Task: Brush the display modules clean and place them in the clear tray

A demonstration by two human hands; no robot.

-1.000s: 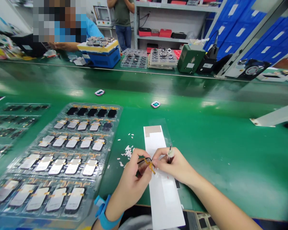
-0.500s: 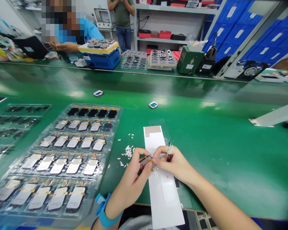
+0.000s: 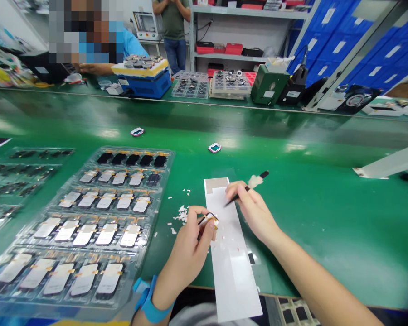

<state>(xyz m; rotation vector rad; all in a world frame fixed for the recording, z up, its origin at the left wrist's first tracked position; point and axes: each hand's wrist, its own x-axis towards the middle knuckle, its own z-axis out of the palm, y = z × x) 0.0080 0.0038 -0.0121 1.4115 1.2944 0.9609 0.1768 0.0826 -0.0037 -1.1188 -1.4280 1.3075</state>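
My left hand (image 3: 192,249), a blue band at its wrist, pinches a small display module (image 3: 209,221) by its edges. The module has a pale back, a dark rim and orange flex cable. In my right hand (image 3: 253,213) is a pair of dark tweezers (image 3: 238,196) with pale wrapping near the upper end. Their tip points down-left over a long white sheet (image 3: 231,271), apart from the module. Small white scraps (image 3: 182,213) lie left of the sheet. Further left, a clear plastic tray (image 3: 146,235) holds rows of similar modules.
Two small framed parts, one (image 3: 215,148) and another (image 3: 137,131), lie on the green table (image 3: 309,203). Another tray of dark parts (image 3: 23,172) is at far left. A white metal post (image 3: 387,162) stands right. Across the bench sits a person (image 3: 132,43); another stands behind.
My right hand has moved up and away from the module, and the tweezers have swung from upright to pointing down-left. My left hand still holds the module.
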